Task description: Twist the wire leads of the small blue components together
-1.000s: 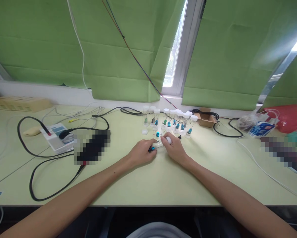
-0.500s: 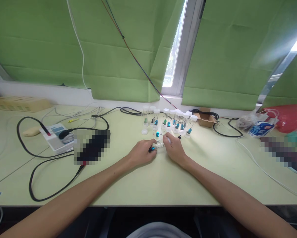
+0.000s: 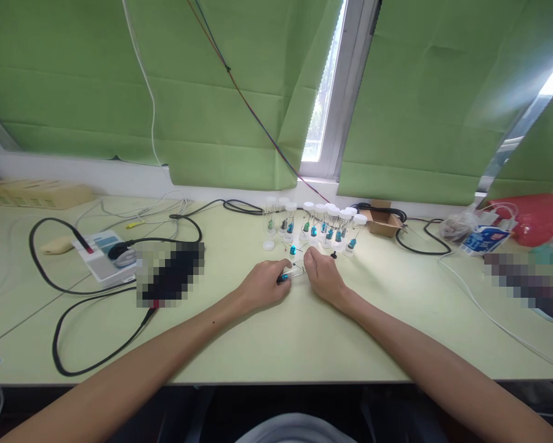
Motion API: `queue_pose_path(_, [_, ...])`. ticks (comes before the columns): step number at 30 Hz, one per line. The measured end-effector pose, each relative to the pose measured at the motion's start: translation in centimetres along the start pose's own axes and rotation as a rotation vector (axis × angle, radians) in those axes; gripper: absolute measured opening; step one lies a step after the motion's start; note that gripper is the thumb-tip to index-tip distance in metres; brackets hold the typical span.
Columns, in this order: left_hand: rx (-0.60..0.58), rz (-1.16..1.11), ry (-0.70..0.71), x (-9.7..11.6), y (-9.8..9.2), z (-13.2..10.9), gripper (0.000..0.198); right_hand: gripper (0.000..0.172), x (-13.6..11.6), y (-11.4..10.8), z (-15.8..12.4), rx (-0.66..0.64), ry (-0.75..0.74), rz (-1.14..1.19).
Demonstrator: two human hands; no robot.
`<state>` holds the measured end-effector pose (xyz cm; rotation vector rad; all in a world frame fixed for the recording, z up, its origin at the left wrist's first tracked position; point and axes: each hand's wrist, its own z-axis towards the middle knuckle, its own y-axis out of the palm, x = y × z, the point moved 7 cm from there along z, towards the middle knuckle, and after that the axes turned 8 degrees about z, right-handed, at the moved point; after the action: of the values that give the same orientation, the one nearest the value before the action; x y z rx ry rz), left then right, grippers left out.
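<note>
My left hand (image 3: 267, 284) is closed around a small teal-and-black piece (image 3: 283, 278) with a thin metallic shaft that points right, toward the other hand. Close to that shaft's far end, my right hand (image 3: 324, 272) has its fingers curled together; what is in them is hidden. Just beyond the hands, a teal piece (image 3: 293, 250) with thin wire-like parts lies on the table. A small black piece (image 3: 334, 255) sits beside the right hand's knuckles. Behind stand several clear capped tubes (image 3: 291, 223) containing similar teal, green and dark pieces with thin rods.
A white cap (image 3: 269, 245) lies in front of the leftmost tube. An open cardboard box (image 3: 383, 221) is at the back right. To the left, a white power strip (image 3: 103, 255) and looped black cables (image 3: 57, 289) cover part of the table (image 3: 276, 344). A red bag (image 3: 534, 215) lies far right.
A white piece that showed between the hands no longer shows there, leaving the thin shaft at the left hand exposed. Both hands stay nearly in place.
</note>
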<state>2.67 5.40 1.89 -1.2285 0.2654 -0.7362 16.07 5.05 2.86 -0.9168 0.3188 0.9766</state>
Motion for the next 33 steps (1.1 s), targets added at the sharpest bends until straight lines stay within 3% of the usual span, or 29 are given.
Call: queue_pose_path(33, [0.019, 0.04, -0.064, 0.1, 0.3, 0.2, 0.029, 0.03, 1.2, 0.3, 0.3, 0.151, 0.184, 0.132])
